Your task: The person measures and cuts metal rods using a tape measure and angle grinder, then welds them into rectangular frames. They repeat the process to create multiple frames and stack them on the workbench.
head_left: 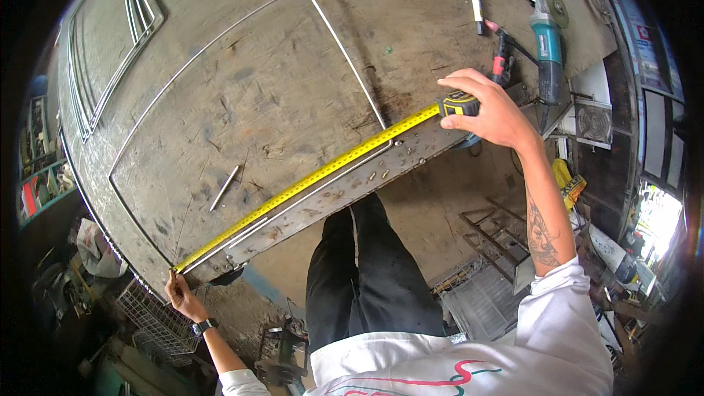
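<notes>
Right hand (493, 111) gripping tape measure (460, 104) at workbench (279, 88) edge.

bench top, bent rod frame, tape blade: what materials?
Bench top: looks like worn steel plate, dull grey-brown with scratches and stains.
Rod frame: thin bare metal, likely steel, with a pale sheen and bent corners.
Tape blade: yellow painted strip, probably steel, stretched between left hand and right hand.

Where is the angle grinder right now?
In the head view, the angle grinder lies at the upper right on the workbench, just beyond the right hand holding the tape measure.
</notes>
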`<state>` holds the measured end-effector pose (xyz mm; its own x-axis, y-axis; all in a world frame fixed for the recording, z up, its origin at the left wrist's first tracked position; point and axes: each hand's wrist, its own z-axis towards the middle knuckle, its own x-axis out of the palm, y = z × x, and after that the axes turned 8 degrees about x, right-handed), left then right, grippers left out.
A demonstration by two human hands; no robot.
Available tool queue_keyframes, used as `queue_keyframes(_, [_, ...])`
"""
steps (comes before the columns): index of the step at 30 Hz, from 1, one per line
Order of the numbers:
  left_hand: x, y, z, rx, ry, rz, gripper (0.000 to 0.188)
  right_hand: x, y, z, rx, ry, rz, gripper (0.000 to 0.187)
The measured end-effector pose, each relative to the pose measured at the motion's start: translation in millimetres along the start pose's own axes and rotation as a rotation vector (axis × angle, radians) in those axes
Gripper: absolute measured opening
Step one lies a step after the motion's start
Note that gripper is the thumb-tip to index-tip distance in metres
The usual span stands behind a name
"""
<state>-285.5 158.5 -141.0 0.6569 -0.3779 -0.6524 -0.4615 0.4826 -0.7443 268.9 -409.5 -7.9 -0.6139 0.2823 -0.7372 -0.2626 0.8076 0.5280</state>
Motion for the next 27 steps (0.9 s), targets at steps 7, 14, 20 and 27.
queue_keyframes(7, [3.9,-0.5,-1.2,0.003,-0.017,0.019,0.023,8.5,-6.0,-16.6,-0.03,-0.075,-0.026,0.051])
queue_keyframes(14, [5.4,-8.6,1.2,0.004,-0.014,-0.013,0.024,8.6,0.3,-3.4,-0.025,-0.11,-0.027,0.039])
queue_keyframes(20, [6.9,-10.1,0.5,-0.011,-0.024,0.002,0.026,23.7,-1.2,-1.2,0.049,-0.164,0.007,0.03])
queue_keyframes(27, [14.0,-13.0,-2.1,-0.014,-0.064,-0.043,0.024,22.5,1.9,-1.1,0.015,-0.161,-0.085,0.029])
